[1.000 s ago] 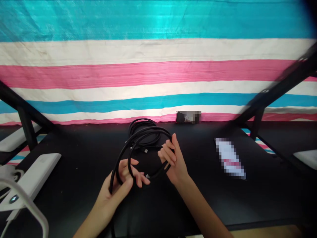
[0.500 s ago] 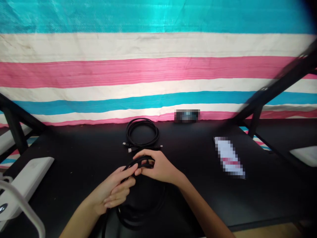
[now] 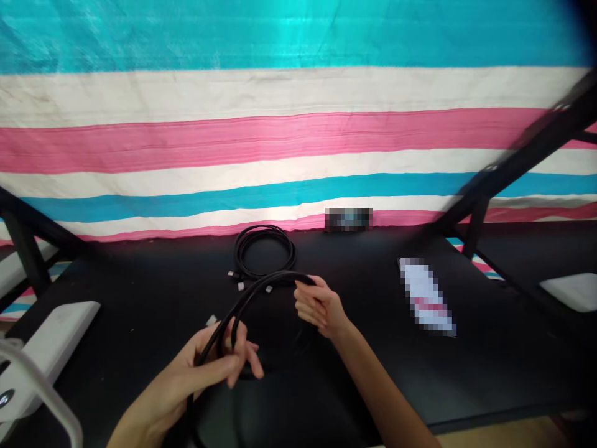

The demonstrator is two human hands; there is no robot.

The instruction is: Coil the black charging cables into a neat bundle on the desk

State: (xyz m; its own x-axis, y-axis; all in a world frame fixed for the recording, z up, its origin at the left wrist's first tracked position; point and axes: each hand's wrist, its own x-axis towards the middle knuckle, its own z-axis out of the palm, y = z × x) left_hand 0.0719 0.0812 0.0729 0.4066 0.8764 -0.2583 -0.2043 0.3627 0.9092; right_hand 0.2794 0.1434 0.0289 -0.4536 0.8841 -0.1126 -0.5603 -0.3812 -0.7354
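A thick black cable (image 3: 254,287) arches in loops between my two hands above the black table. My left hand (image 3: 208,361) is closed around its strands at the left, thumb in front and a couple of fingers loosely apart. At the loops' right end, my right hand (image 3: 324,305) grips the cable with bent fingers. The lower strands hang below and blur into the dark tabletop. Just behind lies a second black cable (image 3: 293,252), wound in a round coil. Several connectors with pale ends, including one connector (image 3: 240,286), show near the coil and above my left hand.
A white device (image 3: 60,336) with a pale curved tube (image 3: 51,392) stands at the left edge. On the black table (image 3: 364,367) lie a blurred white-and-red packet (image 3: 426,298) and, at the back, a blurred dark box (image 3: 349,219). Black frame bars (image 3: 504,168) flank a striped sheet (image 3: 280,137).
My hands have moved apart, the right one to the right and the left one slightly down. The cable loops between them are now spread in a wider arch.
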